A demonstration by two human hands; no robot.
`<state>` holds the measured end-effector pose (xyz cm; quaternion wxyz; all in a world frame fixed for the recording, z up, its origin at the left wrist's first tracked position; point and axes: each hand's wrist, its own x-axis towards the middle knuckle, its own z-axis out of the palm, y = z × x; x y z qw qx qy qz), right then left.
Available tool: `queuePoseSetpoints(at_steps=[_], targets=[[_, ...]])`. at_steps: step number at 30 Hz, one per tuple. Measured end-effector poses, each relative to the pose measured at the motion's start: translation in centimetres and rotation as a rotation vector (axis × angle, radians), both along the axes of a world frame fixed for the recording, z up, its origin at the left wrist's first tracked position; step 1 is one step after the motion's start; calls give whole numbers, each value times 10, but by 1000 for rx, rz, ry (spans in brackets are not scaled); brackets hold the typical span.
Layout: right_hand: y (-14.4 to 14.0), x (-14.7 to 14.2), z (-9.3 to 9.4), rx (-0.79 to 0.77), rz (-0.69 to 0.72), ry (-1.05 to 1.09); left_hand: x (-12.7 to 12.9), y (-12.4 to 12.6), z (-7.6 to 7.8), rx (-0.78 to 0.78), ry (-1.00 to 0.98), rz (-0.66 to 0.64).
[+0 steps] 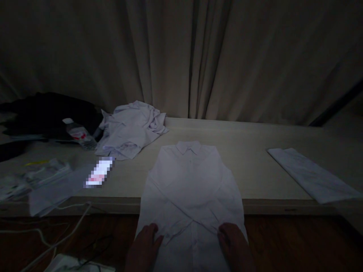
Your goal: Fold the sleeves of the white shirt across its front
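Both the left hand point(144, 243) and the right hand point(234, 245) press flat, each grip spread wide and holding nothing, on the hem of the white shirt point(191, 181), which lies collar-away over the bench point(255, 166) edge, sleeves crossed, pinned against sliding off.

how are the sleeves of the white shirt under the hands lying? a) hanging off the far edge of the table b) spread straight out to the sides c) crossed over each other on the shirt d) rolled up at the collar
c: the sleeves cross in an X on the shirt, just above the left hand and right hand at its hem.
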<state>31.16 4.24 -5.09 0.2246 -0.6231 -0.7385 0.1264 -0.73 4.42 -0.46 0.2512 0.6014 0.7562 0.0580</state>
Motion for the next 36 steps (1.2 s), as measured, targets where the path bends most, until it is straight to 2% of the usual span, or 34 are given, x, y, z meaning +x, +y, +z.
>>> queuePoseSetpoints(at_steps=[4, 6, 8, 12, 14, 16, 19, 23, 27, 31, 36], targets=[[0, 10, 4, -62, 67, 33, 31, 14, 28, 28, -158, -23], [1, 13, 8, -64, 117, 24, 59, 20, 28, 17, -319, -68], [4, 14, 13, -63, 142, 19, 89, 23, 17, -86, -497, -99], [7, 14, 17, -50, 127, 3, 141, 21, -18, -494, -898, -20], [6, 15, 15, -13, 87, -17, 159, 19, -30, -538, -1019, 38], [3, 15, 12, 35, 50, -33, 172, 16, -35, -495, -1084, 85], [-2, 16, 8, 94, 39, -16, 183, 14, -35, -458, -1150, 174], [-3, 17, 7, 166, 94, 8, 190, 18, -34, -420, -1157, 281], [-1, 18, 8, 237, 139, -67, 194, 23, -34, -362, -1186, 317], [2, 18, 11, 219, 140, -119, 197, 24, -35, -337, -1181, 348], [3, 18, 16, 206, 127, -63, 199, 26, -37, -342, -1234, 349]])
